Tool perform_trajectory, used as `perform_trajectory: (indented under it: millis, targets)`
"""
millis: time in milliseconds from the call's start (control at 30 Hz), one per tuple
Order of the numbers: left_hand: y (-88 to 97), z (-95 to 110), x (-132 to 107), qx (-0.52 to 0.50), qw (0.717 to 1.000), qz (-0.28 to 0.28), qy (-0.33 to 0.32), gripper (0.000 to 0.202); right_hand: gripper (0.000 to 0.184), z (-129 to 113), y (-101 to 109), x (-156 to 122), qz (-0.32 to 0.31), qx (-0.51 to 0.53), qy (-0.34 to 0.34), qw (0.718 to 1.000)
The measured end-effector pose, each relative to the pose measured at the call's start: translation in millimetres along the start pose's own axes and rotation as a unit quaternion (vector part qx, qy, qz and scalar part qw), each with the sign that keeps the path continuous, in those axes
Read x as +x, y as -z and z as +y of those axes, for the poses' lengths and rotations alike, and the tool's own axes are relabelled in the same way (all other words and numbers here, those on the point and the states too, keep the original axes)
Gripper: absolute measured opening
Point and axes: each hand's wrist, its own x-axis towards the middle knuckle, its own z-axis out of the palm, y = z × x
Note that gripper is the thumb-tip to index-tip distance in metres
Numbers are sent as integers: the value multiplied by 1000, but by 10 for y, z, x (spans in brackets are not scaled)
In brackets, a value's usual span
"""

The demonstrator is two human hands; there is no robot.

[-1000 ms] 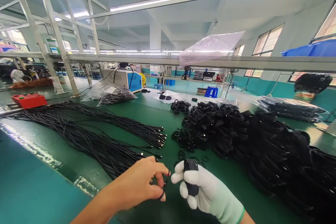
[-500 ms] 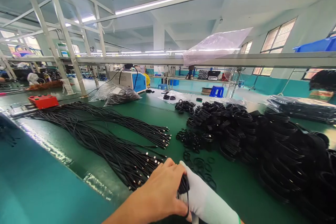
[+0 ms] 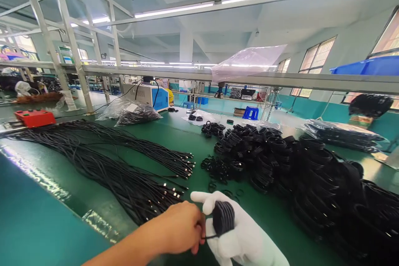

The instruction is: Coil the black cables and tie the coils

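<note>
A small, tight coil of black cable rests in my right hand, which wears a white glove. The fingers curve round the coil, with the index finger stretched out to the left. My bare left hand is closed just left of it. A short black strand runs from the coil into those fingers, which hide its end. Left of my hands, long straight black cables lie in two bundles, their metal-tipped ends pointing towards me and to the right.
Coiled black cables are heaped along the right side of the green table. Small black rings lie before the heap. A red box is at far left, a bag and a blue-white machine behind. A shelf rail crosses above.
My left hand has moved off the coil to the left, drawing a strand with it. My right hand has turned and shows the coil in its grasp. The view has shifted slightly right.
</note>
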Motion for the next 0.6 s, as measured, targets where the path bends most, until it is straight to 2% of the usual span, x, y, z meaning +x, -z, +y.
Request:
perform_trajectory:
  millis: [67, 100, 200, 233, 267, 300, 367, 433, 500, 600]
  targets:
    - [22, 51, -21, -107, 993, -29, 34, 12, 53, 31, 5, -21, -41, 71, 24, 996]
    - [54, 79, -33, -189, 981, -20, 39, 9, 53, 54, 7, -14, -51, 84, 28, 995]
    - [138, 143, -76, -403, 913, 63, -13, 19, 58, 121, 12, 47, -67, 98, 17, 993]
    - [143, 151, -88, -430, 898, 85, -40, 24, 60, 133, 13, 69, -65, 99, 12, 993]
    - [134, 154, -98, -425, 897, 106, -59, 27, 60, 137, 10, 85, -55, 98, 7, 994]
    - [113, 152, -106, -389, 909, 133, -73, 29, 57, 132, 5, 96, -38, 91, 1, 995]
    - [45, 141, -110, -241, 946, 190, -107, 34, 47, 104, -16, 99, 6, 62, -33, 998]
    - [-39, 127, -93, -70, 958, 230, -159, 37, 33, 69, -41, 92, 32, 21, -94, 995]
    - [-126, 105, -54, 59, 938, 266, -216, 40, 22, 54, -56, 84, 38, -3, -144, 989]
    - [-218, 57, 15, 182, 886, 337, -259, 40, 12, 84, -50, 69, 30, 0, -163, 986]
